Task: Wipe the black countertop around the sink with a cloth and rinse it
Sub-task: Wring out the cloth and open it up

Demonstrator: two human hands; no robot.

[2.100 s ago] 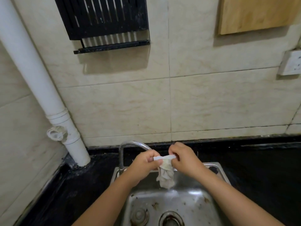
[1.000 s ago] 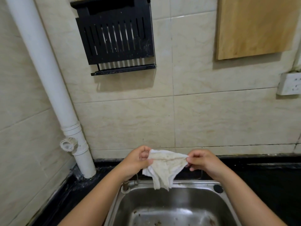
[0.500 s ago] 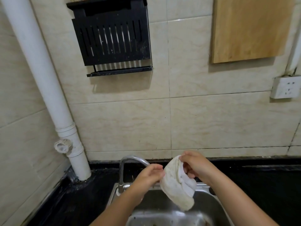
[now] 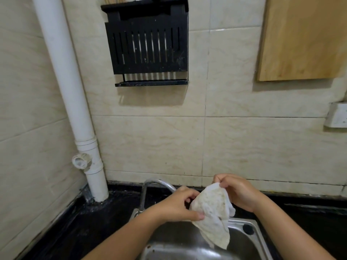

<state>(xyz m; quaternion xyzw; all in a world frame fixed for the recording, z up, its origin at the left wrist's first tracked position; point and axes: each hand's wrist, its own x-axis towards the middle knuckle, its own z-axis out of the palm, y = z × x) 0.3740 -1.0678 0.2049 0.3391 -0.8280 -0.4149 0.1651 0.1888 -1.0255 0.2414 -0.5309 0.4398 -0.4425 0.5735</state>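
Observation:
A stained white cloth (image 4: 213, 216) hangs over the steel sink (image 4: 251, 239), held between both hands. My left hand (image 4: 176, 205) pinches its left edge with thumb and fingers. My right hand (image 4: 238, 193) grips its top corner, a little higher. The cloth's lower end droops into the basin. The curved chrome tap (image 4: 150, 186) stands just left of my left hand; no water shows at its spout. The black countertop (image 4: 90, 224) runs around the sink, wet and streaked on the left.
A white drain pipe (image 4: 75, 113) comes down the wall to the counter's left back corner. A black slatted rack (image 4: 148, 44) and a wooden board (image 4: 304, 36) hang on the tiled wall. A white socket (image 4: 338, 117) sits at the right edge.
The cloth, stretched flat between both hands a second ago, is now gathered and hangs lower. My hands have come closer together over the sink, the right one slightly raised.

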